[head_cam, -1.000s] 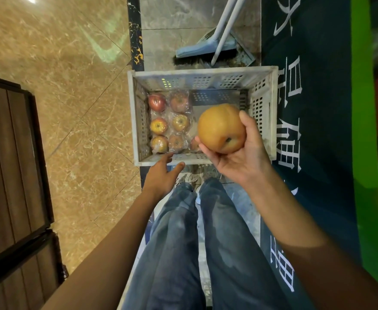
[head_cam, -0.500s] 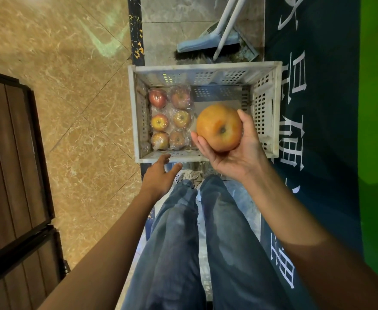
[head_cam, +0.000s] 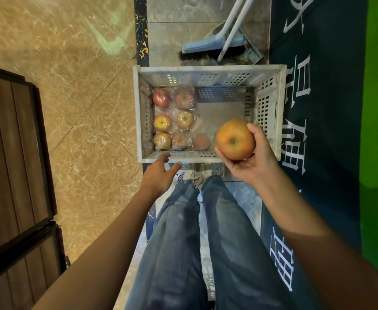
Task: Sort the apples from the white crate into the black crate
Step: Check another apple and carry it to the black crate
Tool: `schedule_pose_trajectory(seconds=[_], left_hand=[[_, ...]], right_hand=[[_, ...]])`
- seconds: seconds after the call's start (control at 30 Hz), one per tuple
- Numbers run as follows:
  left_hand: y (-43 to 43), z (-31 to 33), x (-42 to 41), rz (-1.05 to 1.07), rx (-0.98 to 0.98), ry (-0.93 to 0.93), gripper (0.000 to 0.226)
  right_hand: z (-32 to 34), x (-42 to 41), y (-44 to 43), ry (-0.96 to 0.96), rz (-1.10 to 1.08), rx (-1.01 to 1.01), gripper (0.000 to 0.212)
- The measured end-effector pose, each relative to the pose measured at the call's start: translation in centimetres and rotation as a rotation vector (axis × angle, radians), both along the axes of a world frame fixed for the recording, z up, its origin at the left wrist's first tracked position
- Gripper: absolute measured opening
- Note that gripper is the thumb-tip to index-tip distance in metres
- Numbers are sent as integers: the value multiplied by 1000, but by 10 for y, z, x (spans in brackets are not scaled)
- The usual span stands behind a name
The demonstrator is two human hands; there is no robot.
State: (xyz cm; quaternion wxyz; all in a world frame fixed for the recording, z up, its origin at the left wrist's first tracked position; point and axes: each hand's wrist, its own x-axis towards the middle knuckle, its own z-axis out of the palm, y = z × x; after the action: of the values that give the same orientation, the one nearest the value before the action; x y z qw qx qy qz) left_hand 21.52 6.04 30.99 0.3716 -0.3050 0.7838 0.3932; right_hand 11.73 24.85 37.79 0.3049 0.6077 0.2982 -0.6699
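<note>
A white crate [head_cam: 269,113] stands on the floor ahead of my knees. Several plastic-wrapped apples [head_cam: 174,121] lie in its left half; the right half shows bare bottom. My right hand [head_cam: 254,159] grips a large orange-yellow apple [head_cam: 235,139] from below, held above the crate's near right corner with the stem end facing me. My left hand [head_cam: 160,173] hovers with relaxed fingers just before the crate's near rim, holding nothing. No black crate is in view.
A blue broom head and dustpan [head_cam: 214,41] with white handles lie behind the crate. A dark mat with white characters [head_cam: 317,86] runs along the right. Dark wooden panels [head_cam: 11,153] stand at the left on the tan marble floor.
My right hand has carried the apple right and slightly toward me, turning it so the stem end shows. The left hand stays near the crate's front rim.
</note>
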Motion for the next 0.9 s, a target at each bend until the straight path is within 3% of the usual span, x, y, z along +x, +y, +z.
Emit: schedule_pose_trajectory(seconds=[0.17, 0.47, 0.6, 0.73, 0.9], left_hand=[[-4, 33, -9, -15, -12, 34, 56], [-3, 127, -20, -24, -42, 135, 58], [5, 158, -20, -107, 3, 173, 58], [2, 171, -28, -178, 36, 196, 72], [2, 188, -51, -417, 95, 238, 55]], right_hand=[[18, 7, 15, 77, 271, 158, 41], [90, 21, 45, 29, 269, 153, 53], [118, 35, 57, 45, 206, 170, 56], [143, 54, 59, 46, 88, 181, 42], [162, 90, 44, 78, -148, 193, 42]])
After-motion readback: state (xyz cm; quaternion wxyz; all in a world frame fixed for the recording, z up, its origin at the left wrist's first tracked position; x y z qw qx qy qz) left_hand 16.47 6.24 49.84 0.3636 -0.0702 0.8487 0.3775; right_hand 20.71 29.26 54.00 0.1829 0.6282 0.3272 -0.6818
